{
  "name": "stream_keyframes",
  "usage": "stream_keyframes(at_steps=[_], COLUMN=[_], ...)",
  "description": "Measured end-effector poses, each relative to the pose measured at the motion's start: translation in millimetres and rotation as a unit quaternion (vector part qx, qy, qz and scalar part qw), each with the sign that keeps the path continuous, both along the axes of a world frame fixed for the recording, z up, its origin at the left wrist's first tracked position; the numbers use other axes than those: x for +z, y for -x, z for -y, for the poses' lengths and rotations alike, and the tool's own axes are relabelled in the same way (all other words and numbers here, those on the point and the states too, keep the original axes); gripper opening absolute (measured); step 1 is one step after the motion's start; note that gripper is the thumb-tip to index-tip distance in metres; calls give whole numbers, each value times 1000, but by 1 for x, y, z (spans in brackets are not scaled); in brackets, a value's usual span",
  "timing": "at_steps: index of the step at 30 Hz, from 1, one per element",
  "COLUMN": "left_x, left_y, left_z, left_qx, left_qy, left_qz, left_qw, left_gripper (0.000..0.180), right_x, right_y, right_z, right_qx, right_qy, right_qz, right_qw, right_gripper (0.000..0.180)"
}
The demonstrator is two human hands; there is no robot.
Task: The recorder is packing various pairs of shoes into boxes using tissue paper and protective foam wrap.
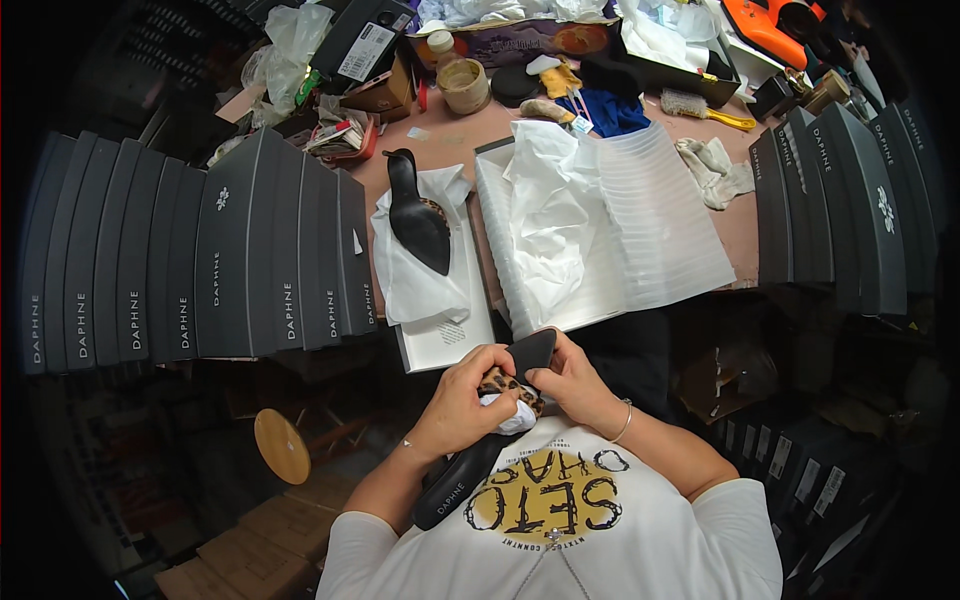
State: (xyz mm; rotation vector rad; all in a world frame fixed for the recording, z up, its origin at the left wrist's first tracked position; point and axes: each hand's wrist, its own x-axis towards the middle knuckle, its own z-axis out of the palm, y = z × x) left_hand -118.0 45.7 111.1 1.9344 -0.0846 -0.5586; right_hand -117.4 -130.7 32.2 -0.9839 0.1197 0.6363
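Close to my body I hold a pointed mule shoe [445, 492] with a black insole and a leopard-print strap. My left hand [468, 392] is closed around its middle, at the leopard band. The fingers of my right hand [568, 378] pinch the black toe. White stuffing paper [519, 416] shows inside the strap. A matching shoe [418, 225] lies sole up, heel away from me, on white tissue paper [452, 290] in a narrow white box part [447, 345]. Beside it is an open white box [497, 250] with crumpled tissue [545, 200] and a ribbed foam sheet [665, 220].
Dark shoeboxes stand in rows at the left [230, 280] and the right [850, 200]. Along the back are a jar [463, 86], a yellow-handled brush [700, 107], a blue cloth [615, 112], a white glove [712, 170] and an orange tool [765, 30]. A round stool [282, 446] stands below left.
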Motion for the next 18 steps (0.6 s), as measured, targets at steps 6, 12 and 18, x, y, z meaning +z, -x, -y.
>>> stream_keyframes(at_steps=[6, 12, 18], left_x=[1, -8, -31], left_y=[1, 3, -2], left_z=[1, -1, -10], left_qx=[10, 42, 143], left_qy=[-3, 21, 201], left_qz=[23, 19, -72], left_qw=[1000, 999, 966], left_gripper=[26, 25, 15], right_x=[-3, -4, -11], right_y=[0, -8, -12], right_z=[-6, -10, -13], right_qx=[-17, -8, -67], right_qy=[17, 116, -82], right_qz=[24, 68, -74], right_qw=[999, 991, 992], right_gripper=[28, 20, 31])
